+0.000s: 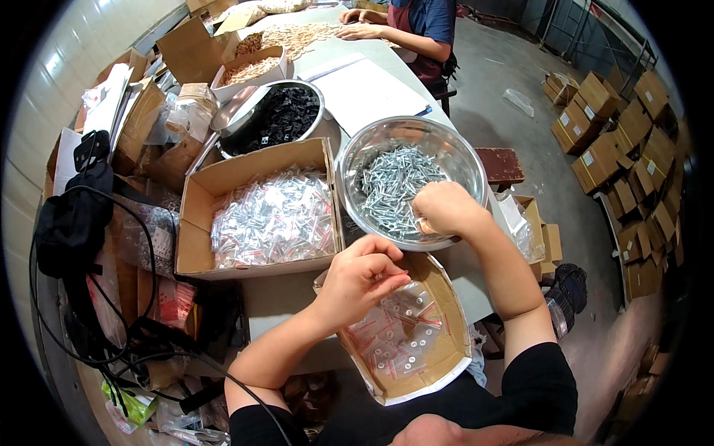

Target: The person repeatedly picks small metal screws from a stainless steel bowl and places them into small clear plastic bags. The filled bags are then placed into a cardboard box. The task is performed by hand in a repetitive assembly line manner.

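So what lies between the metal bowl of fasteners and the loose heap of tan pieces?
White paper sheets lie between the metal bowl and the tan heap; the head view shows this.

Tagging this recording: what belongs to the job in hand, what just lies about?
Job: steel bowl of screws at right hand, cardboard tray of small bags under left hand; probably box of filled bags.

Seemingly lying about: black parts, white paper, stacked cartons.
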Demonstrator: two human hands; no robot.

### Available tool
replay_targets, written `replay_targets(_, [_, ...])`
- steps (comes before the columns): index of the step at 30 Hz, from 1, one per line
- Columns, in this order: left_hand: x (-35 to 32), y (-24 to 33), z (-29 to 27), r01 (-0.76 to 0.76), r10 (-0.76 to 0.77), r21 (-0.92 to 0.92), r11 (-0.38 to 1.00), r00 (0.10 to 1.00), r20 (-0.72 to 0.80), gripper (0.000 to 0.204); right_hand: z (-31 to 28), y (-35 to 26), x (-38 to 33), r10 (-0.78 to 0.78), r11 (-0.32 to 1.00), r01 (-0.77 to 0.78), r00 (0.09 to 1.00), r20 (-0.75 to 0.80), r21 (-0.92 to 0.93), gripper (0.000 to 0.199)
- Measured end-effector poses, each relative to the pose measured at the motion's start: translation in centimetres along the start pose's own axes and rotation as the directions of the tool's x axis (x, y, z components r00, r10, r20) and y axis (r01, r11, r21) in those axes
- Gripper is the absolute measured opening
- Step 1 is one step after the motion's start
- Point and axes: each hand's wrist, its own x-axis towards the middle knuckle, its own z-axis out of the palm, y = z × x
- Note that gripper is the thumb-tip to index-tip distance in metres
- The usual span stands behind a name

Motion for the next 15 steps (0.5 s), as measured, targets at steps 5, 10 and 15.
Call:
replay_targets(5, [-0.6,-0.5,0.2,0.431,-0.398,-0.217,0.876,0.9,0.179,0.021,-2.4,0.1,-1.1,-0.115,0.814,0.202,0.975,-0.19,0.544,0.013])
replay_targets(10, [-0.9,-1.8,1.2,0.408,-0.345,-0.272,0.872,0.905,0.251,0.029,-4.2,-2.9,-3.5,-0.323,0.348,0.448,0.882,-0.343,0.823,0.009])
replay_targets(15, [-0.6,-1.0,1.3,0.331,-0.252,-0.351,0.876,0.934,0.252,0.027,-3.9,-5.3,-4.0,-0.39,0.358,0.491,0.852,-0.35,0.794,0.011])
